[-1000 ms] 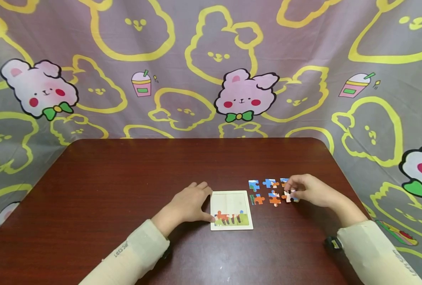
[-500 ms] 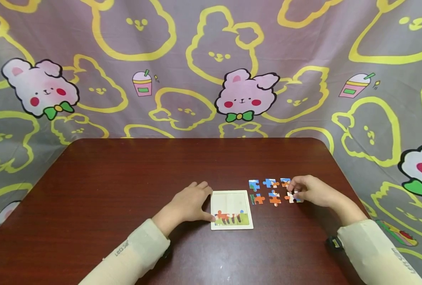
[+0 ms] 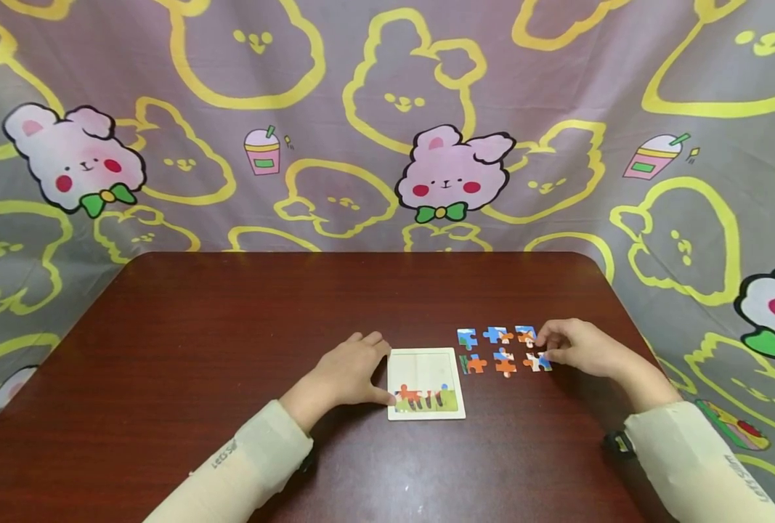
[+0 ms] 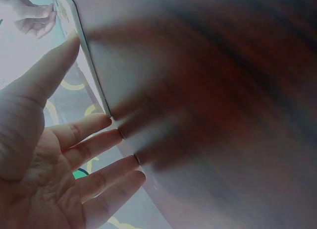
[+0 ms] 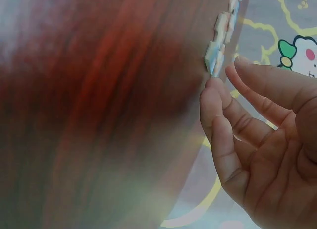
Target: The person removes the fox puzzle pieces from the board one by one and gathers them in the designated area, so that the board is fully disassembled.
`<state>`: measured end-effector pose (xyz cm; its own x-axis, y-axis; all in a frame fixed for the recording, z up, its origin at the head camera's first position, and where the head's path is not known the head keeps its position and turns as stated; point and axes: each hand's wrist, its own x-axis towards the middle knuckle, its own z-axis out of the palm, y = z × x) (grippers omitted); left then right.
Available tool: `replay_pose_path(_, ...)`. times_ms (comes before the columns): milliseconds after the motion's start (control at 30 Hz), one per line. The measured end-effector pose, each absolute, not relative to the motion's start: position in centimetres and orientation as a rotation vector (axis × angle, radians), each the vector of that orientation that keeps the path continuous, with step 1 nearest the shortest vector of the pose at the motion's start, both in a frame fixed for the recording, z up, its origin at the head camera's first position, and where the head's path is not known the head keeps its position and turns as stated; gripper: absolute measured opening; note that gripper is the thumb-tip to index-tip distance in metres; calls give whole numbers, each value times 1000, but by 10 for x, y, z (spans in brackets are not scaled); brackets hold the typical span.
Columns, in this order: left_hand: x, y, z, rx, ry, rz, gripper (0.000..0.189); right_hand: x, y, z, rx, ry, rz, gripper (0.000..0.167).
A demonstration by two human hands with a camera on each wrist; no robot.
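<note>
A square white puzzle tray [image 3: 422, 370] lies on the table, with its picture filled in along the bottom strip: striped legs on green grass. My left hand [image 3: 351, 369] rests at the tray's left edge; thumb and fingers are spread and fairly straight. To the tray's right, loose jigsaw pieces lie in two rows of three. My right hand [image 3: 582, 347] is beside the right end of these rows, fingers loosely bent and thumb apart from them. Nearest to it are an upper orange-and-blue piece [image 3: 526, 335] and a lower white-and-blue piece [image 3: 538, 362]. Nothing shows between its fingertips.
The other loose pieces include a blue-and-green one [image 3: 466, 338] and an orange one [image 3: 505, 364]. Brown wood forms the tabletop [image 3: 230, 312]. Behind and beside it hangs a cartoon-printed curtain [image 3: 335, 87].
My right hand has shifted the lower right piece slightly rightward, then let go and drawn a little away from it. The left hand and the tray stay in place.
</note>
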<state>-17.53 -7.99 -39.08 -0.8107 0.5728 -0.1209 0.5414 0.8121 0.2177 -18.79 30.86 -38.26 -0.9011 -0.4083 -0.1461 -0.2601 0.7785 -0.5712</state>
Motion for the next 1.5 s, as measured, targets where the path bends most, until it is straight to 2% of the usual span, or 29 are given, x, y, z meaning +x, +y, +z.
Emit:
replay_pose_path(233,-176,-80,-391,854,2813,281,70,-186,303,-368,-554,2733,-818,12)
replay_pose_path(467,-176,-79,-391,866,2810,276,70,-183,273,-365,-603,2640,-870,11)
replay_pose_path(1033,-177,-77,-393,861,2825,253,69,-192,185,-380,-914,2446,-889,11)
replay_pose_path(1500,-180,-78,-388,871,2835,193,68,-188,137,-383,-1016,2308,-794,18)
